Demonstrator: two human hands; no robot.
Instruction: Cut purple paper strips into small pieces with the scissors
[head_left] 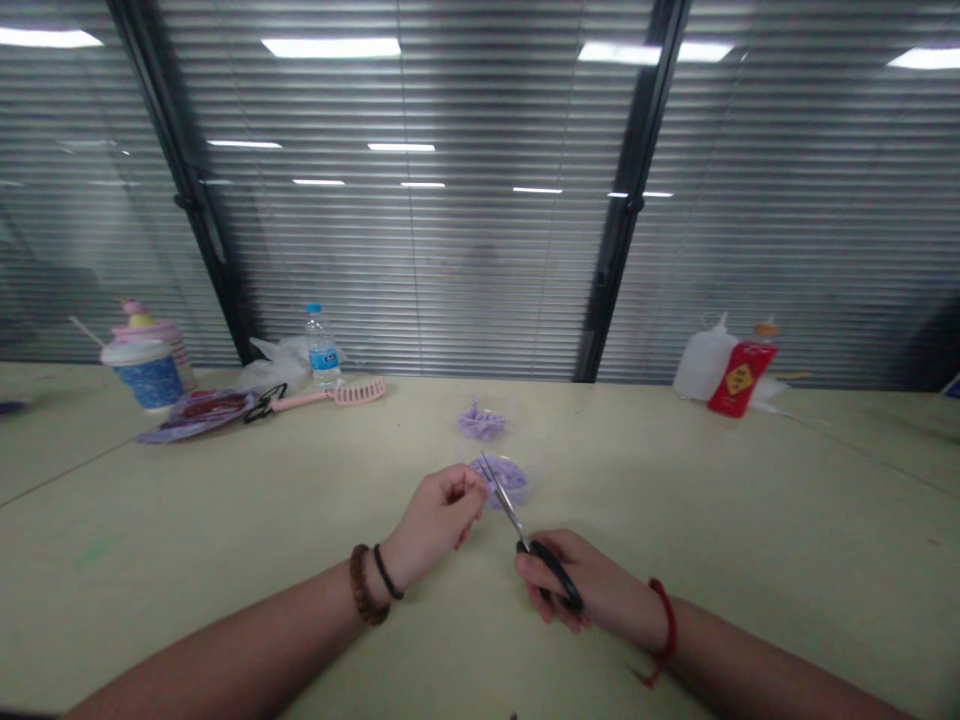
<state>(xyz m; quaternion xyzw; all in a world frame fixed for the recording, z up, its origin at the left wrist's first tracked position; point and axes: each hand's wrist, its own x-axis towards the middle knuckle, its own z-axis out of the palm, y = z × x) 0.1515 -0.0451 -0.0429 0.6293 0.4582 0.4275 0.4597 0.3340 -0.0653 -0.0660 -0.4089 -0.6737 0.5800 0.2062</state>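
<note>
My right hand (559, 575) grips a pair of scissors (511, 512) by the black handles, blades pointing up and away. Close to the blades, my left hand (450, 502) is closed with its fingertips pinched together; whatever it holds, if anything, is too small to make out. Behind the blades sits a clear round container (517, 492) of small purple pieces, partly covered by my left fingers and the scissors. A second clear container (501, 428) with purple pieces stands just beyond it.
At the back left are a blue-and-white cup (148, 375), a purple packet (196, 412), a pink hairbrush (358, 393), a water bottle (322, 352) and a plastic bag (279, 362). A white squeeze bottle (703, 362) and a red packet (742, 378) stand back right, before window blinds (480, 250).
</note>
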